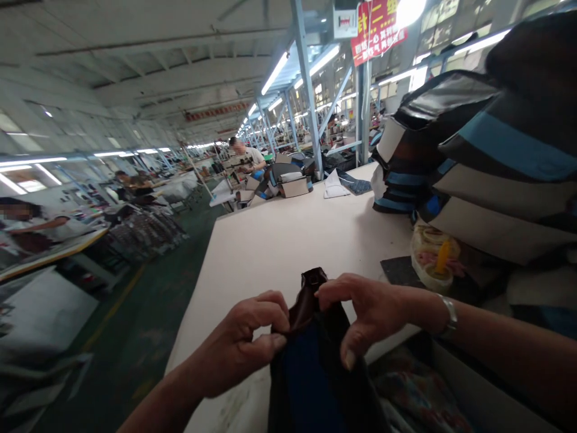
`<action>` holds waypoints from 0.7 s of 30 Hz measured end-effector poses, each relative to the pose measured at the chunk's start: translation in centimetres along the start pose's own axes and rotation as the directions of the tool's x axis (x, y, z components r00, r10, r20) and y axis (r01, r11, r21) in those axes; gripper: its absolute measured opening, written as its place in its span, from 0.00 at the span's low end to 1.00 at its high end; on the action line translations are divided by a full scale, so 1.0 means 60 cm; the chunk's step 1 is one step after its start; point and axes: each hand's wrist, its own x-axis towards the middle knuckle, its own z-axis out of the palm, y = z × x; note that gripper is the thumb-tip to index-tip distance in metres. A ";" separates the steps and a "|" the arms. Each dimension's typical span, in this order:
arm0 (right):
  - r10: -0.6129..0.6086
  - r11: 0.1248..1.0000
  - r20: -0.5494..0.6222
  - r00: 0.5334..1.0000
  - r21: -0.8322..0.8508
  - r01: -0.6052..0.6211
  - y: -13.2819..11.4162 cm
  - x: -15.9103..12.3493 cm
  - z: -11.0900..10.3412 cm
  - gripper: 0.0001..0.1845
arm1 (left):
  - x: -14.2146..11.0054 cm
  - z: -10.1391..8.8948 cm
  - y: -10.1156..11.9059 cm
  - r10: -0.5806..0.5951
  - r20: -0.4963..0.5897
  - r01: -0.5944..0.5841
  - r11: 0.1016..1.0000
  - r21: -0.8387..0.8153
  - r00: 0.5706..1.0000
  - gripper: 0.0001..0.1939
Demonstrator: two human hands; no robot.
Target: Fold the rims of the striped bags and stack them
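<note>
A black fabric bag with a dark blue panel (311, 379) stands in front of me at the table's near edge, its opening facing up and brown lining showing inside. My left hand (246, 331) pinches the left rim of the opening between thumb and fingers. On the other side, my right hand (376, 307) grips the bag, fingertips at the right rim and thumb lower on the black side. A small tab with a metal-looking piece (314, 278) sticks up at the far end of the opening. The bag's lower part runs out of view.
The pale table (270, 240) stretches ahead. Stacked grey, black and blue bags (496, 174) rise on the right, beside a container with a yellow object (435, 258). More bag pieces (288, 177) lie at the far end. A green floor aisle (148, 307) runs left; people sit at machines beyond.
</note>
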 end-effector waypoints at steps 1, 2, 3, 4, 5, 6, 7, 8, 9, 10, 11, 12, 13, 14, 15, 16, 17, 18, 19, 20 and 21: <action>0.018 1.000 -0.023 1.000 0.017 -0.018 -0.003 0.005 0.011 0.30 | -0.009 -0.008 0.000 -0.023 0.003 0.023 1.000 -0.008 1.000 0.05; 0.043 0.999 -0.045 0.998 0.035 -0.041 -0.008 0.008 0.023 0.29 | -0.016 -0.016 0.002 -0.039 0.013 0.039 0.999 -0.016 0.999 0.05; 0.064 0.997 -0.057 0.996 0.053 -0.061 -0.015 0.012 0.034 0.28 | -0.022 -0.021 0.006 -0.053 0.031 0.054 0.998 -0.021 0.998 0.04; 0.076 0.995 -0.062 0.995 0.066 -0.071 -0.023 0.014 0.044 0.27 | -0.027 -0.024 0.012 -0.073 0.054 0.074 0.997 -0.020 0.996 0.02; 0.080 0.994 -0.063 0.995 0.077 -0.075 -0.030 0.016 0.053 0.26 | -0.031 -0.024 0.018 -0.100 0.074 0.101 0.995 -0.013 0.992 0.05; 0.078 0.994 -0.070 0.994 0.081 -0.072 -0.035 0.017 0.060 0.26 | -0.034 -0.022 0.025 -0.137 0.086 0.137 0.991 0.003 0.987 0.08; 0.077 0.994 -0.082 0.994 0.078 -0.071 -0.040 0.018 0.066 0.25 | -0.035 -0.018 0.031 -0.177 0.087 0.176 0.984 0.019 0.980 0.10; 0.080 0.995 -0.095 0.992 0.070 -0.073 -0.043 0.018 0.070 0.25 | -0.036 -0.012 0.036 -0.218 0.080 0.216 0.976 0.028 0.973 0.12; 0.087 0.995 -0.106 0.991 0.058 -0.081 -0.045 0.018 0.073 0.25 | -0.036 -0.005 0.039 -0.254 0.066 0.253 0.967 0.020 0.965 0.13; 0.098 0.995 -0.114 0.989 0.046 -0.093 -0.047 0.017 0.075 0.26 | -0.035 0.002 0.041 -0.282 0.048 0.282 0.959 -0.002 0.958 0.15; 0.106 0.994 -0.115 0.988 0.040 -0.102 -0.048 0.017 0.076 0.26 | -0.034 0.009 0.040 -0.300 0.037 0.301 0.953 -0.037 0.953 0.16; 0.109 0.994 -0.111 0.988 0.042 -0.105 -0.050 0.016 0.075 0.27 | -0.033 0.014 0.038 -0.306 0.035 0.308 0.948 -0.083 0.951 0.16; 0.111 0.993 -0.099 0.989 0.051 -0.106 -0.051 0.015 0.074 0.27 | -0.031 0.019 0.036 -0.300 0.043 0.303 0.944 -0.129 0.953 0.16; 0.110 0.992 -0.092 0.990 0.067 -0.105 -0.053 0.014 0.073 0.28 | -0.030 0.022 0.033 -0.287 0.056 0.293 0.942 -0.167 0.956 0.15; 0.113 0.990 -0.086 0.990 0.091 -0.105 -0.054 0.013 0.071 0.28 | -0.030 0.023 0.030 -0.271 0.068 0.279 0.940 -0.197 0.960 0.14; 0.118 0.986 -0.078 0.990 0.126 -0.107 -0.055 0.012 0.070 0.28 | -0.029 0.025 0.028 -0.257 0.079 0.268 0.939 -0.216 0.963 0.14; 0.125 0.980 -0.070 0.990 0.166 -0.112 -0.056 0.011 0.068 0.28 | -0.028 0.025 0.026 -0.253 0.089 0.267 0.937 -0.226 0.963 0.13; 0.134 0.971 -0.060 0.989 0.206 -0.119 -0.056 0.010 0.067 0.27 | -0.028 0.026 0.026 -0.254 0.092 0.269 0.935 -0.230 0.963 0.12; 0.138 0.962 -0.049 0.989 0.245 -0.122 -0.056 0.009 0.066 0.25 | -0.027 0.027 0.025 -0.253 0.097 0.269 0.935 -0.232 0.962 0.12; 0.135 0.954 -0.036 0.990 0.275 -0.121 -0.056 0.009 0.065 0.23 | -0.026 0.028 0.026 -0.250 0.100 0.266 0.935 -0.235 0.963 0.11; 0.131 0.947 -0.020 0.991 0.298 -0.119 -0.055 0.009 0.064 0.21 | -0.024 0.029 0.026 -0.244 0.097 0.260 0.936 -0.236 0.965 0.11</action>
